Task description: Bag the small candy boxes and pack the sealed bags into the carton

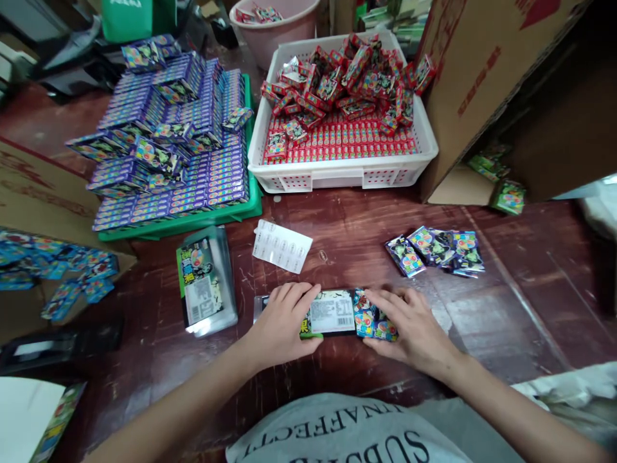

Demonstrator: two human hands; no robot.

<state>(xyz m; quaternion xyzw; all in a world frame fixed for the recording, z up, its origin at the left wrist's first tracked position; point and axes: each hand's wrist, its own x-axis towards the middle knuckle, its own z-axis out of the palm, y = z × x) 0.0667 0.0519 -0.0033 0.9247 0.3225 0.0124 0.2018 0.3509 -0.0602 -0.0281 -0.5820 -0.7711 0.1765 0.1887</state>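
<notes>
My left hand [289,318] is closed around a clear plastic sleeve [332,313], which lies across the tabletop with a printed black-and-green panel and a white barcode label. At the sleeve's right end, my right hand [417,331] grips small blue candy boxes [373,318], their left side against the opening. How far they reach inside cannot be made out. To the left lies a stack of flattened plastic sleeves [207,283]. A sheet of round clear stickers [282,246] is just beyond my left hand. Several dark purple packets [441,249] lie beyond my right hand.
A green tray [180,228] piled with purple boxes [178,148] stands back left. Beside it, a white basket [337,177] holds red boxes [351,83]. Behind is a pink bucket [274,32]. Cardboard cartons flank both sides, the right carton [477,83] tall; blue boxes [67,263] fill the left one.
</notes>
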